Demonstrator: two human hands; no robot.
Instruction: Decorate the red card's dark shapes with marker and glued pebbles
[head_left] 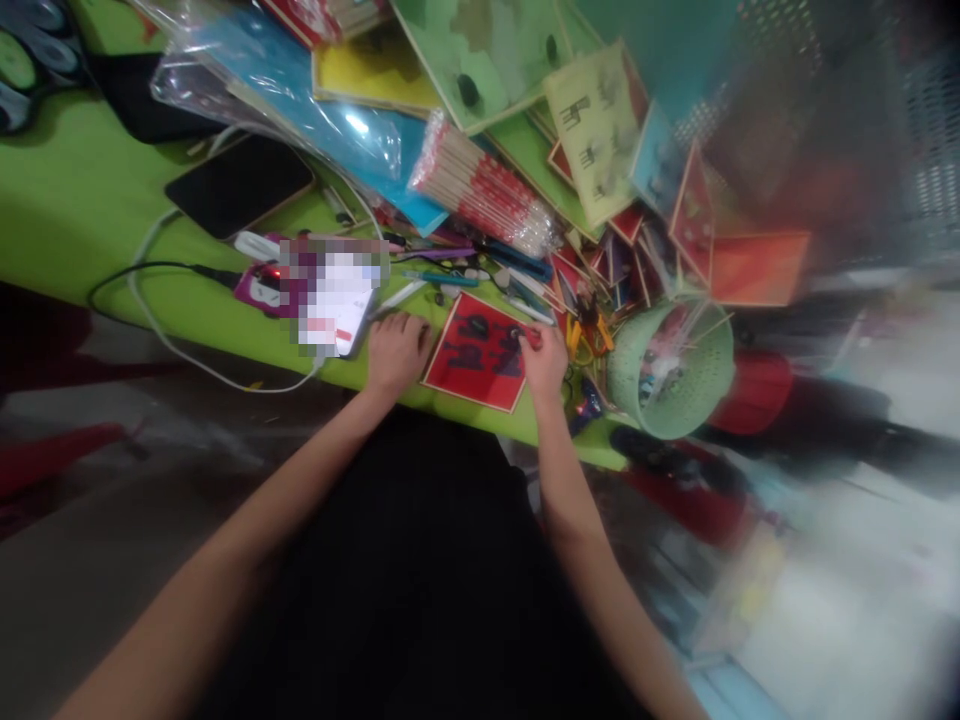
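Note:
A red square card (480,352) with a pale border and dark raised shapes lies on the green tabletop near its front edge. My right hand (547,362) is over the card's right side, fingers closed in a pinch around a small red item (532,341); its kind is too blurred to tell. Just left of the card, my left hand (394,352) rests on the table, fingers bent and a little apart, with nothing visible in them. Beside that hand stands a lit phone (341,300), its screen partly pixelated.
Behind the card lie pens (439,278) and a wrapped bundle of sticks (480,190). Orange-handled scissors (589,338) and a green basket (679,375) are at the right. A dark phone (240,185), a purple power strip (274,290) and a white cable (161,330) lie left.

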